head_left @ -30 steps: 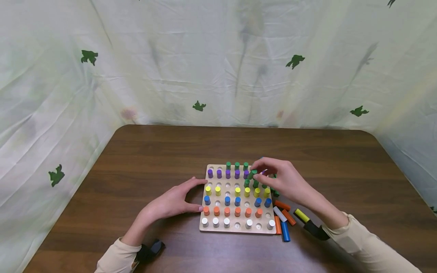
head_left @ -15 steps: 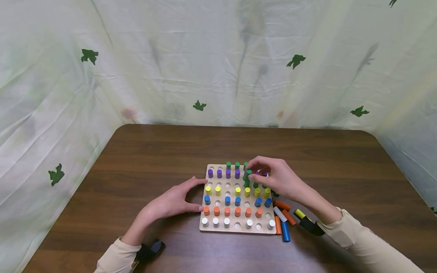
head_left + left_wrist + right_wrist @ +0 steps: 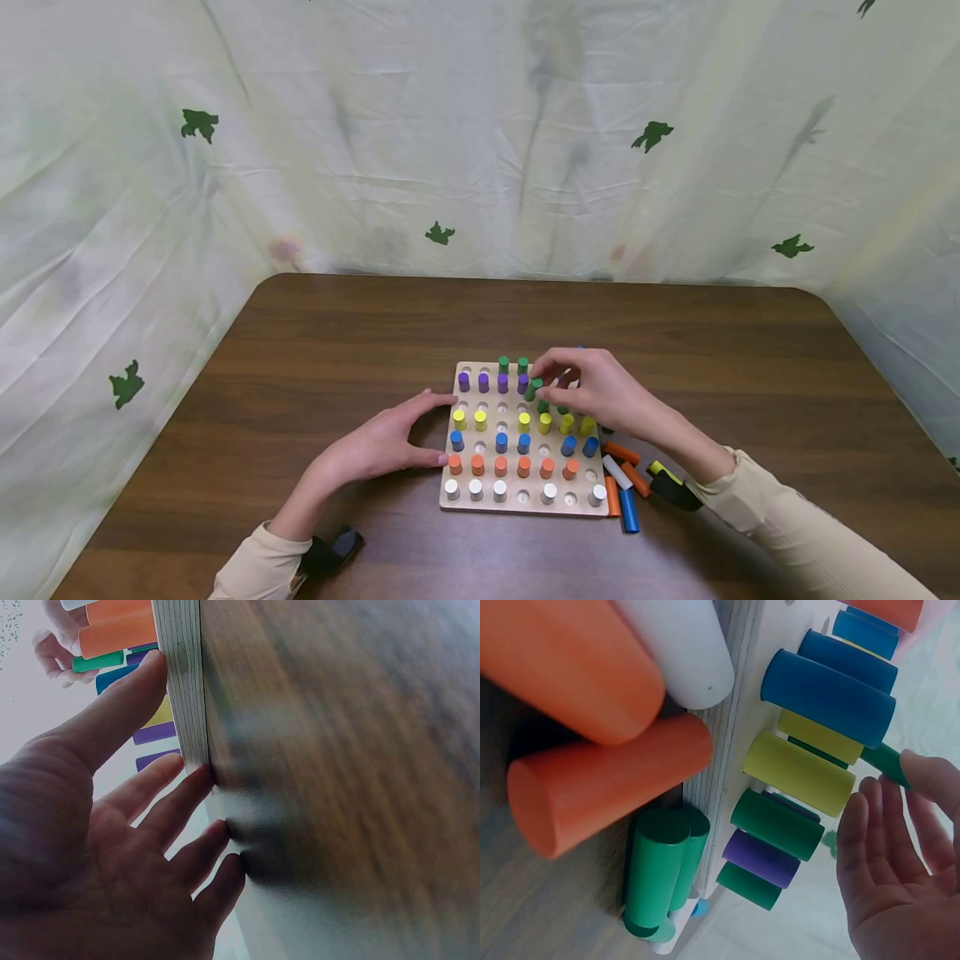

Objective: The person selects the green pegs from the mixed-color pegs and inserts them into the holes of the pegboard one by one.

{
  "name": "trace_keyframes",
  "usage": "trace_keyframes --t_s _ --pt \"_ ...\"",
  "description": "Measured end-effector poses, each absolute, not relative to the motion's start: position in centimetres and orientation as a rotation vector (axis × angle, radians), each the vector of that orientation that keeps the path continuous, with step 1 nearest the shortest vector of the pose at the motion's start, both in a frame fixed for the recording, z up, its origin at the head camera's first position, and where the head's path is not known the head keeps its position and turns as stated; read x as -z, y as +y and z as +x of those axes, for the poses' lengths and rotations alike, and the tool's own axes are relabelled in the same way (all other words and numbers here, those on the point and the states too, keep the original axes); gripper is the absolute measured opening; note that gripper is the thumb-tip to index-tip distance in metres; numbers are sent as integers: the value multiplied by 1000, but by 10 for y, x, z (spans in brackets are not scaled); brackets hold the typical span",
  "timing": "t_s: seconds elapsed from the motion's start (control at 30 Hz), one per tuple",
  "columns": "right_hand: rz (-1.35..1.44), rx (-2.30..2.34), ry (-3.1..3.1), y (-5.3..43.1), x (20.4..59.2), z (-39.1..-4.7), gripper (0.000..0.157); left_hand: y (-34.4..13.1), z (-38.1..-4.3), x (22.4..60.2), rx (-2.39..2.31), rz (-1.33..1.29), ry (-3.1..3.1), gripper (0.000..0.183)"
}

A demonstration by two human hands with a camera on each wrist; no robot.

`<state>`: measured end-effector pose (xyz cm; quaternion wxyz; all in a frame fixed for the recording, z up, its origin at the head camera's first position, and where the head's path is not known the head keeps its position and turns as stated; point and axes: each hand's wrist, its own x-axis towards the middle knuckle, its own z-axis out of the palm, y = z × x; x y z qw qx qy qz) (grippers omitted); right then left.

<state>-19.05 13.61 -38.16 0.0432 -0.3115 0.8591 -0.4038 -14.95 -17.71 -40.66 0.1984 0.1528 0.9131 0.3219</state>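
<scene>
A wooden pegboard (image 3: 510,507) lies on the table, set with rows of green, purple, yellow, blue, orange and white pegs. Between thumb and fingertips my right hand (image 3: 615,398) pinches a green peg (image 3: 533,389), tilted, beside the right end of the visible purple pegs. The hand covers the board's far right part. In the right wrist view, part of that green peg (image 3: 885,763) shows at the thumb. My left hand (image 3: 371,443) touches the board's left edge with thumb and index finger spread; the left wrist view shows its fingertips along the wooden edge (image 3: 180,682).
Right of the board lie loose pegs, among them an orange peg (image 3: 622,452), a white peg (image 3: 616,471), a blue peg (image 3: 629,510) and a yellow peg (image 3: 663,472) near the right wrist. Loose green pegs (image 3: 656,862) lie against the board's right side. A pale curtain (image 3: 480,125) hangs behind the table.
My right hand has moved left across the board with the green peg pinched, and now covers the third green peg of the back row. The left hand has stayed at the edge.
</scene>
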Motion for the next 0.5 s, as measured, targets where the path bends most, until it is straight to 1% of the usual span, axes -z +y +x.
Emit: trace_keyframes --t_s 0.5 --pt "-930 1120 2614 127 384 -194 17 -176 -149 406 -901 426 2550 72"
